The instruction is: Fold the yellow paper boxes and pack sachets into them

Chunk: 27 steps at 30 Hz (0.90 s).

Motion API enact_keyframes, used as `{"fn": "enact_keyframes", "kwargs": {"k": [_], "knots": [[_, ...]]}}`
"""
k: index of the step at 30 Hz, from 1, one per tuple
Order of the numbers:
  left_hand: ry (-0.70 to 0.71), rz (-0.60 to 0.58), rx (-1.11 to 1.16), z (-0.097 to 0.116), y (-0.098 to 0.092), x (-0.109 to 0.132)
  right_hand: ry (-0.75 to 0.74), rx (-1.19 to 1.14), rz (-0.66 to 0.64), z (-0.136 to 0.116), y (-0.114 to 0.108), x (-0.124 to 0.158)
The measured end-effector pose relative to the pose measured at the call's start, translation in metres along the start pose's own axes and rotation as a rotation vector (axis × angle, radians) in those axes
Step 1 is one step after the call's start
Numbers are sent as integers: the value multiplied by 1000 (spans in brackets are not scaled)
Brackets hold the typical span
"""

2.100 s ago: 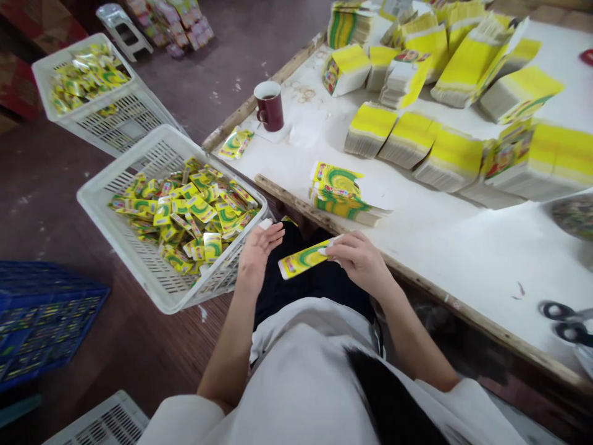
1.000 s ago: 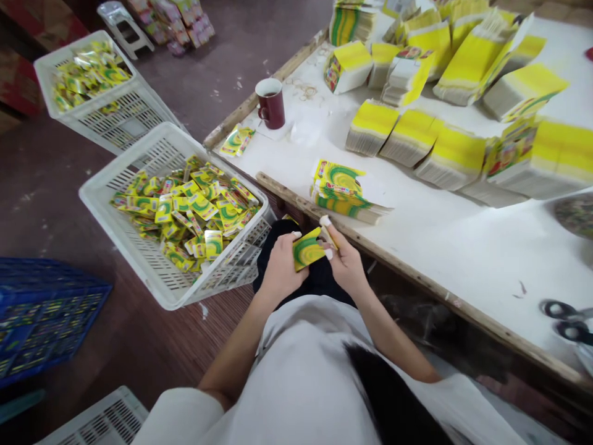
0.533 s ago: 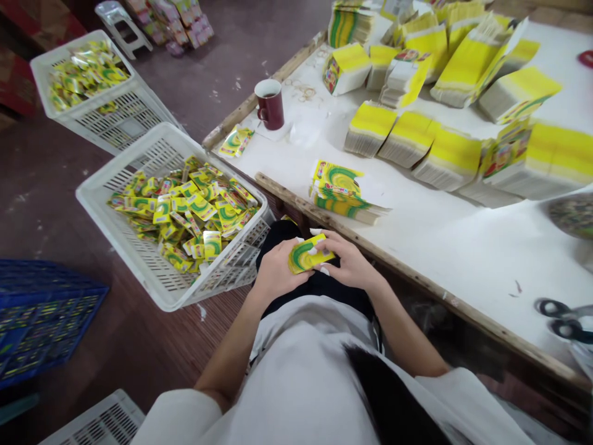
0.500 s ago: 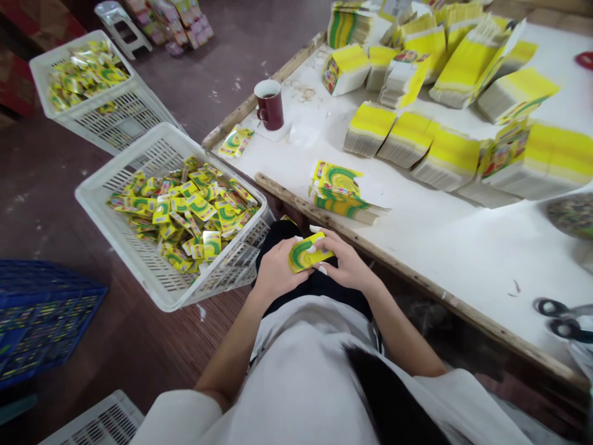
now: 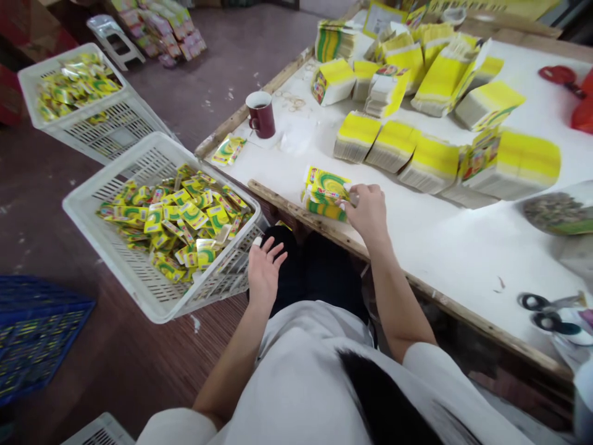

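My left hand (image 5: 264, 269) is open above my lap, palm turned up and fingers spread, with nothing in it. It is beside the near corner of a white plastic basket (image 5: 162, 312), which holds many small folded yellow-and-green packets (image 5: 192, 213). Over the table edge, my right hand (image 5: 369, 213) has thumb and fingers closed on the right end of a small pile of flat yellow printed cards (image 5: 327, 182). Its fingertips partly hide that end, so how many cards they grip does not show.
On the white table (image 5: 445, 259) stand a maroon mug (image 5: 262, 115), rows of yellow card stacks (image 5: 393, 145), black-handled scissors (image 5: 544, 312) and a bag of dark bits (image 5: 558, 210). Another packet-filled basket (image 5: 106, 120) and a blue crate (image 5: 41, 334) are at left.
The folded yellow packet has left my hands. My left hand has moved left and opened; my right hand has gone up and right from my lap to the card pile. The view has shifted slightly.
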<state>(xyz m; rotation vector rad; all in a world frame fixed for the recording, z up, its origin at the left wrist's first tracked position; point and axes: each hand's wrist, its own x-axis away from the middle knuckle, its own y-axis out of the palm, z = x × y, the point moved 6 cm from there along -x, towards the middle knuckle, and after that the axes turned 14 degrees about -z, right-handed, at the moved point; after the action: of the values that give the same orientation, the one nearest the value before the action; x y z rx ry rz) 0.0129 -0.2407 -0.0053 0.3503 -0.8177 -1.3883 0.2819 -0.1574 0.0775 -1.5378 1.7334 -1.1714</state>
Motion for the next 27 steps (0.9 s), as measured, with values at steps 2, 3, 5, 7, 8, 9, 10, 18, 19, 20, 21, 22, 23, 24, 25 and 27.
{"fn": "enact_keyframes", "kwargs": {"k": [2, 3, 5, 7, 8, 9, 10, 18, 19, 20, 21, 22, 23, 24, 25, 27], "knots": [[-56, -20, -46, -6, 1, 1, 29, 36, -35, 1, 2, -9], [-74, -20, -68, -8, 0, 1, 30, 34, -39, 1, 3, -12], [-104, -14, -108, -11, 0, 2, 26, 40, -53, -1, 5, -15], [-134, -32, -151, -13, 1, 2, 20, 26, -64, -2, 6, -17], [-149, -54, -170, -14, 2, 2, 23, 2, -65, -2, 6, -18], [-162, -83, -186, -15, 4, 3, 28, -33, -55, -2, 4, -16], [-172, -118, -198, -17, 7, 3, 27, -80, -31, -3, 2, -13], [68, -289, -191, -7, 39, 3, -352, -395, -326, -55, 43, 73], [91, -259, -186, -3, 41, 2, -383, -485, -466, -63, 60, 88], [105, -229, -181, 1, 43, 2, -394, -602, -553, -68, 73, 100], [111, -205, -176, 5, 44, 1, -395, -702, -593, -72, 83, 110], [122, -184, -169, 9, 45, 1, -389, -787, -616, -75, 91, 117], [140, -167, -164, 13, 46, 2, -378, -846, -621, -76, 98, 121], [153, -161, -168, 16, 46, 2, -365, -883, -629, -77, 103, 124], [156, -168, -180, 18, 46, 3, -351, -909, -649, -77, 108, 125], [140, -196, -211, 17, 47, 4, -318, -956, -686, -78, 113, 125]]}}
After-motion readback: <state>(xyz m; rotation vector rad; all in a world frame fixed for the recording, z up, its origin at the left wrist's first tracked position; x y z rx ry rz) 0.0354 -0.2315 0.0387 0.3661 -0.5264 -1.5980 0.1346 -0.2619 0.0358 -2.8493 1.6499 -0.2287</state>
